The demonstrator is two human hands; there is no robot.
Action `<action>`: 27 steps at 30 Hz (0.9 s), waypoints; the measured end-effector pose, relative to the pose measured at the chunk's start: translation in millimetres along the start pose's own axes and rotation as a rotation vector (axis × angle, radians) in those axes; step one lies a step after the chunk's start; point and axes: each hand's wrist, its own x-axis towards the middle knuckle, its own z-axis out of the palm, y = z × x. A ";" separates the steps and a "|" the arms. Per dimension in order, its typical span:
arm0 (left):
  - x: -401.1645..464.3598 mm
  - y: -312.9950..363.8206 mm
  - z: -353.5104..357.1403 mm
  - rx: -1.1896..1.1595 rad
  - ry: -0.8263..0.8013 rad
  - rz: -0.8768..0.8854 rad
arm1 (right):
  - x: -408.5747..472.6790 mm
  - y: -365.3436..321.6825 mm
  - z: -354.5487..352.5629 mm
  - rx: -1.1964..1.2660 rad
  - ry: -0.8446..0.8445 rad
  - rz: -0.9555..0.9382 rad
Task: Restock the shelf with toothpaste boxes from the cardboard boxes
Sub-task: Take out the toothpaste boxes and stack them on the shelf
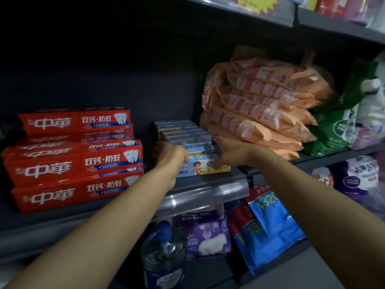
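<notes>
Toothpaste boxes [183,134] fill shelf [208,180]; both hands hold front box [203,166].

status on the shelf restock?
Left hand and right hand grip front blue toothpaste box. Row behind it. Orange packs crowd right.
</notes>
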 end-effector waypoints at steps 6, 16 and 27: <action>25.0 1.3 1.8 -0.168 0.086 -0.124 | 2.2 0.3 -3.1 0.076 0.018 -0.037; -0.1 22.8 11.1 -0.407 -0.024 -0.170 | 30.1 9.3 -3.1 0.086 0.010 0.003; 15.6 22.1 16.7 -0.327 0.017 -0.181 | 26.8 -4.3 -16.4 0.058 -0.090 -0.014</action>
